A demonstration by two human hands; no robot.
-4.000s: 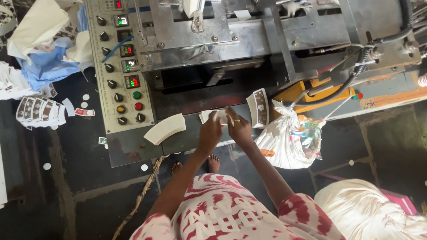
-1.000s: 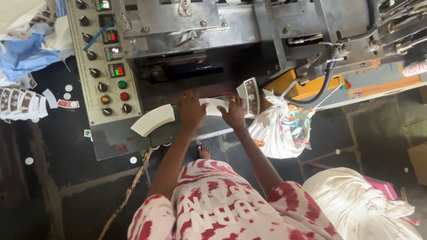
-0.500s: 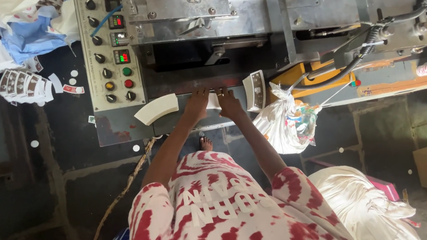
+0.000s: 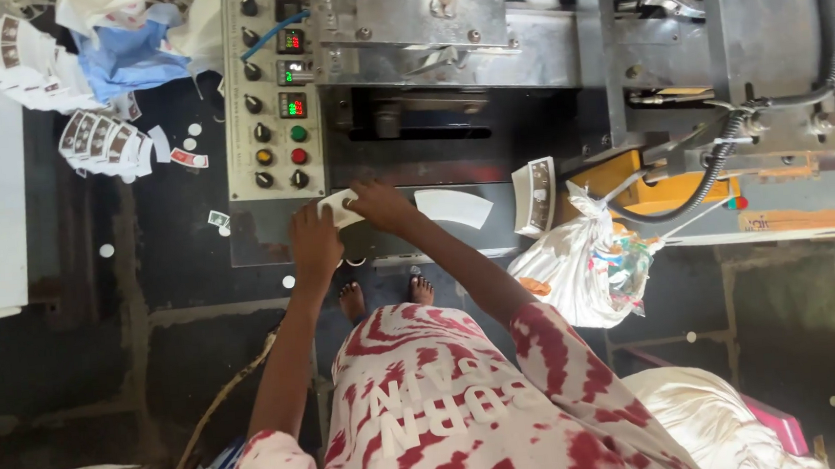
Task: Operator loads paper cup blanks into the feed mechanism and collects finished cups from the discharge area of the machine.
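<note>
On the machine's front shelf (image 4: 398, 238), just below the control panel (image 4: 270, 88), both my hands meet at a small white curved card blank (image 4: 337, 209). My left hand (image 4: 314, 244) rests with its fingers curled against the near edge of the blank; my right hand (image 4: 381, 204) pinches its far end between thumb and fingertips. Both hands are closed lightly on the blank, not clenched; whether the left thumb is under the piece I cannot tell.

A second white curved blank (image 4: 455, 207) lies flat on the same shelf, to the right and apart from my hands. Further right, a printed stack of blanks (image 4: 535, 195) stands on edge beside the yellow machine part (image 4: 673, 179). A tied plastic bag (image 4: 586, 267) hangs below it.

Procedure for this step, as I judge it:
1. Keep the grip at the edges only, so the curved face stays unbent.
2. Hold the blank level with the shelf; let the left hand steady while the right hand guides.
3. Keep both wrists low, clear of the knobs and buttons directly above the left hand.
4. Keep fingers out of the dark machine opening (image 4: 409, 117) behind the shelf.
</note>
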